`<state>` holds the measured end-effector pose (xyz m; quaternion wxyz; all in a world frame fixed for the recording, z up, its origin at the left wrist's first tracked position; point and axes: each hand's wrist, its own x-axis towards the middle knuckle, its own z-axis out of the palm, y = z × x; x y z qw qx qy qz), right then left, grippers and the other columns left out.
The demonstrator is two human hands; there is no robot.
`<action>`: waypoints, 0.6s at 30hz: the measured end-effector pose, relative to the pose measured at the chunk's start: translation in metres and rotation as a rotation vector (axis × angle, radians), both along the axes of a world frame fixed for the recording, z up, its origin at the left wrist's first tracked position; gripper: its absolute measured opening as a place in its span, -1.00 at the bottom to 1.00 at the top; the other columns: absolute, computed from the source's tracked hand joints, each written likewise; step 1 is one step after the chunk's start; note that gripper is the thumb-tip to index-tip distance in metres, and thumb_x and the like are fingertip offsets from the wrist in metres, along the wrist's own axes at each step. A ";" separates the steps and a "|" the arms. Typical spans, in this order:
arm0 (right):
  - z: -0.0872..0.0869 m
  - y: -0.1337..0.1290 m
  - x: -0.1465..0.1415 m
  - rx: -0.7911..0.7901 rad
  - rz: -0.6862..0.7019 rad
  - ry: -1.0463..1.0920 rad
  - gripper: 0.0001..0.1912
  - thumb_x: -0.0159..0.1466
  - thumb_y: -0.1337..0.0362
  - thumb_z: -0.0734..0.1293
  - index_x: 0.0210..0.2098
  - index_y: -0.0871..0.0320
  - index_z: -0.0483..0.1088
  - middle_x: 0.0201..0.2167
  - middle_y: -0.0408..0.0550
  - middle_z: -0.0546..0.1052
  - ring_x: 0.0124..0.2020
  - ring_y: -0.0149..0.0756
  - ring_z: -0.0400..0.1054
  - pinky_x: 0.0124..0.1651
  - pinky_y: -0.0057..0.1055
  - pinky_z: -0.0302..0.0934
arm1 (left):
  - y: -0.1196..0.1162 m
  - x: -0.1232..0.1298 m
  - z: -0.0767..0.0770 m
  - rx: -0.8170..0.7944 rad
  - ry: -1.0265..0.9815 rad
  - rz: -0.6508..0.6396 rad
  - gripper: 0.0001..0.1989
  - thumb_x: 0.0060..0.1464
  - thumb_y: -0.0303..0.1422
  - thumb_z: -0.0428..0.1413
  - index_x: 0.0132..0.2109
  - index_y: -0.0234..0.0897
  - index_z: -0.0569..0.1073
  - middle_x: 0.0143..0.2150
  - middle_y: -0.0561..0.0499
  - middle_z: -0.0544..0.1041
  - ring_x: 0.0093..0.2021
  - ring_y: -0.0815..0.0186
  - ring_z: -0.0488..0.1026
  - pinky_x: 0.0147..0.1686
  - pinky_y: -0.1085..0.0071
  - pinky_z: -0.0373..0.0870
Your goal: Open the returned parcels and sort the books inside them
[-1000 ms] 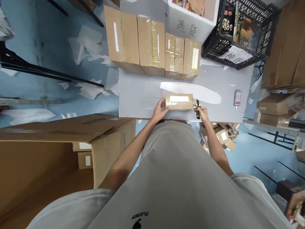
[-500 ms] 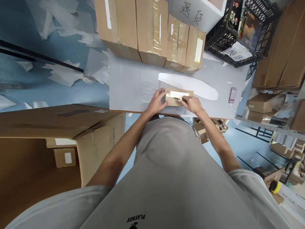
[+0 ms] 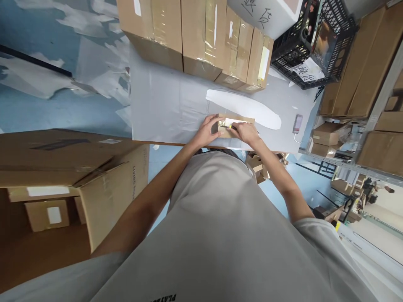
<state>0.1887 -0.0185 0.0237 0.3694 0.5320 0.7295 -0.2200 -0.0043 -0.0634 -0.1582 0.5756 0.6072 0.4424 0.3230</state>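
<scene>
A small cardboard box [image 3: 231,133] with a white label lies near the front edge of the grey-covered table [image 3: 157,105]. My left hand [image 3: 206,131] is around its left end, thumb and fingers apart, gripping the box. In my right hand [image 3: 246,132] is a yellow-and-black cutter [image 3: 229,126], closed in the fingers, its tip over the taped left part of the box. Behind the box lies a long white sheet [image 3: 244,107].
Several taped cartons [image 3: 201,46] stand along the table's back. A black crate [image 3: 292,52] with books is at the back right, a phone-like device [image 3: 297,123] near the right edge. A large open carton [image 3: 116,195] stands at the left.
My right hand has moved left along the small box with the cutter, towards my left hand. The left hand still holds the box end. The whole view has shifted a little.
</scene>
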 end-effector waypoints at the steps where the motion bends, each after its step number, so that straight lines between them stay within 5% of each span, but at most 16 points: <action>1: 0.000 0.000 -0.001 -0.001 -0.005 -0.004 -0.25 0.73 -0.18 -0.05 0.31 0.15 0.56 0.16 0.28 0.75 0.20 0.08 0.64 0.18 -0.21 0.30 | 0.000 0.000 0.000 0.006 0.002 0.002 -0.29 0.31 -0.02 0.39 0.49 -0.08 0.51 0.58 -0.26 0.35 0.61 -0.19 0.33 0.56 -0.14 0.42; 13: 0.003 -0.007 -0.019 0.030 0.008 -0.115 -0.33 0.74 -0.12 0.00 0.35 0.18 0.51 0.18 0.32 0.72 0.19 0.07 0.67 0.15 -0.21 0.39 | -0.001 0.004 -0.006 -0.030 -0.056 -0.002 -0.32 0.28 -0.15 0.38 0.49 -0.08 0.50 0.58 -0.24 0.30 0.63 -0.14 0.27 0.54 -0.10 0.43; 18: 0.003 -0.005 -0.037 0.033 0.068 -0.143 -0.44 0.75 0.09 0.01 0.33 0.26 0.50 0.18 0.41 0.70 0.20 0.12 0.66 0.16 -0.14 0.43 | -0.002 0.005 -0.010 -0.047 -0.060 0.005 -0.31 0.28 -0.09 0.39 0.48 -0.08 0.51 0.60 -0.25 0.28 0.64 -0.16 0.26 0.53 -0.11 0.44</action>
